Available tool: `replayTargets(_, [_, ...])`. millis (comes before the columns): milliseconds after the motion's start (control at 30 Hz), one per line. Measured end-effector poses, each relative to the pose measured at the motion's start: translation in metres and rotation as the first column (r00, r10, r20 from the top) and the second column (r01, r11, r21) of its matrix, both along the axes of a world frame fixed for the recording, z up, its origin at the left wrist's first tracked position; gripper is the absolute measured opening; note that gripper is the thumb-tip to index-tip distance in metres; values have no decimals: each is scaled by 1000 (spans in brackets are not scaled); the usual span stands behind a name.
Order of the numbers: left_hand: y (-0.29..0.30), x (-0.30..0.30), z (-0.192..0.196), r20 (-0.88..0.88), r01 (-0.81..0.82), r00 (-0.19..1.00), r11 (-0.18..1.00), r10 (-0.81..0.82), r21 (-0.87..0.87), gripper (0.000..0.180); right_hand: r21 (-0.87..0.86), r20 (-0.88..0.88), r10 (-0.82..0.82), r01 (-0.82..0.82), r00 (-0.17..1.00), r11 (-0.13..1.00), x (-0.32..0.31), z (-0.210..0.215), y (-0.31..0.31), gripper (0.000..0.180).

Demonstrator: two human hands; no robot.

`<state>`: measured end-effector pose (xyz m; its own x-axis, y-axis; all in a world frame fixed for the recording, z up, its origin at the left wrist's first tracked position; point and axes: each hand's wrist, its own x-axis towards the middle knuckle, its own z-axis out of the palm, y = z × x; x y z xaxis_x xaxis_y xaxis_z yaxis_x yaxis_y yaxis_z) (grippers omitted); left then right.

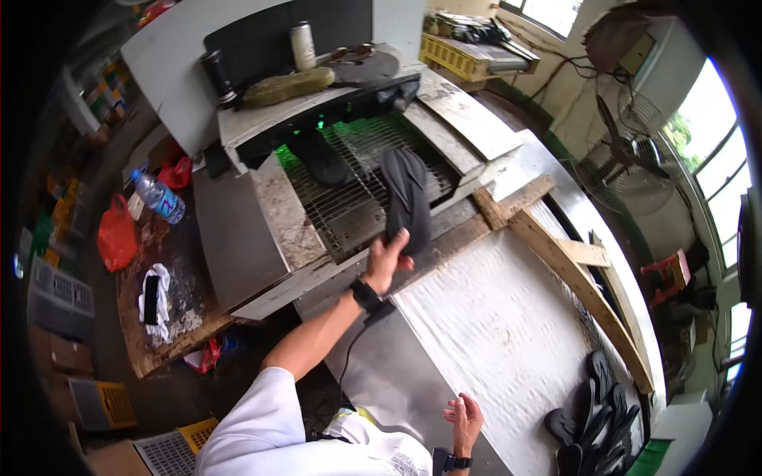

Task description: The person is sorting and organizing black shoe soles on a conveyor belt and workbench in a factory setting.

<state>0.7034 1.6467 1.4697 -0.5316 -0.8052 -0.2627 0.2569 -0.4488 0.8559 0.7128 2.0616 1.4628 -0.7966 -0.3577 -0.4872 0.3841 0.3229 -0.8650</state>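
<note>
A black flip-flop [406,190] is in my left hand [387,258], its heel end gripped between thumb and fingers. Its toe points away from me over a wire-mesh conveyor [357,206]. Beside it on the mesh lies another dark flip-flop or sole [319,157], partly in the shadow of the machine's opening. My right hand [464,416] hovers by the edge between the metal plate and the white-covered table [492,309], fingers apart and holding nothing. Several black flip-flops [591,420] lie heaped at the table's right end.
Wooden bars [583,289] run along the table's right side. A pedestal fan [623,151] stands beyond. On the machine's top are a spray can [302,46] and an olive-coloured long object [287,86]. At left, a wooden bench holds a water bottle [159,196] and a white cloth [156,301].
</note>
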Motion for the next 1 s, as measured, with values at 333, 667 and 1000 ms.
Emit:
replayTargets(333, [45, -8, -90, 19, 351, 936, 936, -351, -29, 24, 170, -9, -157, 156, 988, 973, -2, -30, 84, 35])
replayTargets(667, [400, 41, -92, 328, 852, 242, 362, -913, 378, 25, 263, -236, -772, 803, 590, 534, -147, -117, 370, 58])
replayTargets(1000, [530, -104, -75, 495, 942, 280, 334, -823, 23, 31, 385, -903, -145, 911, 405, 148, -230, -75, 525, 54])
